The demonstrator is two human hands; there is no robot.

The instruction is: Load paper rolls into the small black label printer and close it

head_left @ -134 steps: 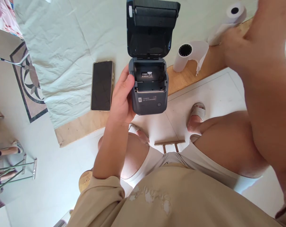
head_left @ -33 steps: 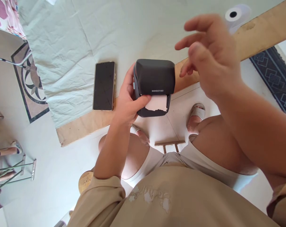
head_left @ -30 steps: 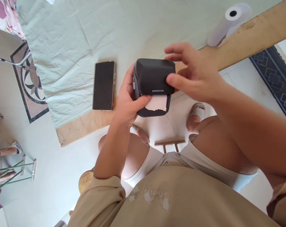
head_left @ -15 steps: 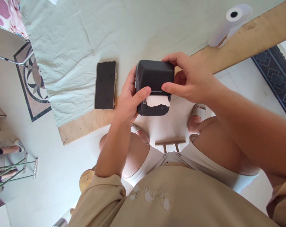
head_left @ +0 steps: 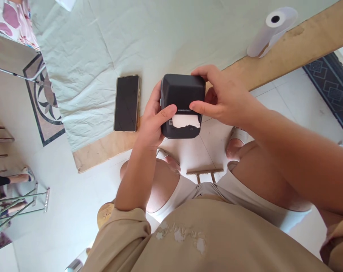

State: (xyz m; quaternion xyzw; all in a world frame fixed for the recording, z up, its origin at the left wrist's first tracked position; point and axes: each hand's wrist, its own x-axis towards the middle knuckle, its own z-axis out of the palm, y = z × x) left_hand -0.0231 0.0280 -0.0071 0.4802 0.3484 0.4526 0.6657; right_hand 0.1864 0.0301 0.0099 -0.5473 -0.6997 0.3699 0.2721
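Small black label printer (head_left: 183,102) is being held at the near table edge, over the knees, clamped between both hands. Left hand (head_left: 151,121) is being wrapped around its left side, thumb being pressed onto the front just beside the paper slot. Right hand (head_left: 222,100) is now being closed over the right top corner and front, thumb on the lid face; a second ago it was being held open in the air above, so the lid is being pressed down from both sides. Lid is being shown shut, where 4.5 s ago it was standing open with an empty bay. A torn white paper strip (head_left: 185,121) is being fed out of the slot, so a roll is judged loaded. Further out, a dark phone (head_left: 127,102) is lying face up on the pale cloth (head_left: 83,56), just left of the printer. Far right, a white paper roll (head_left: 269,32) is lying on the bare wooden table edge (head_left: 302,37).
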